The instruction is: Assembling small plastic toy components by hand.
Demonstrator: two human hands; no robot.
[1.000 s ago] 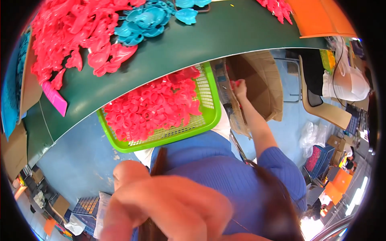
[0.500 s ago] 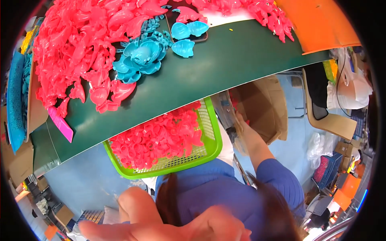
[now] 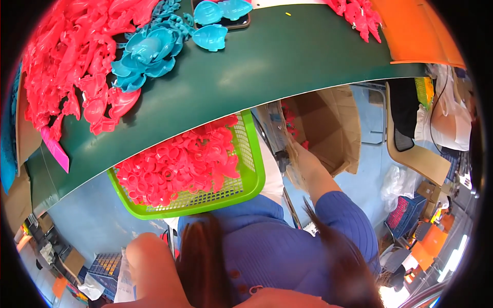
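My right hand (image 3: 303,146) reaches down into an open cardboard box (image 3: 336,131) below the table's edge, and its fingers are hidden by the box. A few red pieces (image 3: 289,120) show inside that box near the hand. Close to the camera at the lower edge, only a blurred part of my left hand (image 3: 282,297) shows, its fingers out of sight. A green plastic basket (image 3: 255,169) rests against my lap, filled with small red ring-like plastic pieces (image 3: 174,172).
On the green table (image 3: 246,72) lie a heap of glossy red plastic parts (image 3: 72,56), blue petal-shaped shells (image 3: 149,49), a phone (image 3: 239,21) and a magenta strip (image 3: 55,150). An orange panel (image 3: 416,33) stands at right, above a chair (image 3: 418,156).
My view has shifted, so the table and basket sit further left. My left hand has dropped toward the lower edge. The right hand stays in the cardboard box.
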